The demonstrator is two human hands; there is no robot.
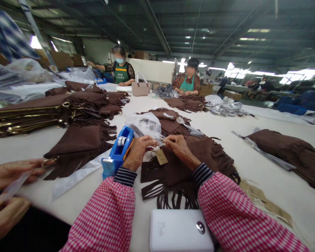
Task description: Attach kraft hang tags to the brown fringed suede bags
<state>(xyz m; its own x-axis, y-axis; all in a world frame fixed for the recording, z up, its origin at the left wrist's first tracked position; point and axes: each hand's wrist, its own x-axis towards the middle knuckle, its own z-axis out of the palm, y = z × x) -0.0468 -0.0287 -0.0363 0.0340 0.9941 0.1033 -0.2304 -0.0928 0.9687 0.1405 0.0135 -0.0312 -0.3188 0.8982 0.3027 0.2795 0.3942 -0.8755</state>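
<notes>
Fingertips pinched, my left hand (138,152) and my right hand (181,149) meet over a brown fringed bag (185,162) lying flat on the table. A small whitish strip (160,140) runs between the fingertips of both hands; whether it is tape, string or plastic is too small to tell. Just below hangs a tan paper tag (161,156), with a dark loop beside it. Close against the left hand stands a blue tape dispenser (115,159). Clear plastic wrap (149,123) lies behind the hands.
A white power bank (181,231) lies at the near edge. Brown bags (31,108) are stacked at left, and another bag (283,147) lies right. Tan tags (267,203) are by my right sleeve. A co-worker's hands (13,185) work at left; two people stand across the table (136,115).
</notes>
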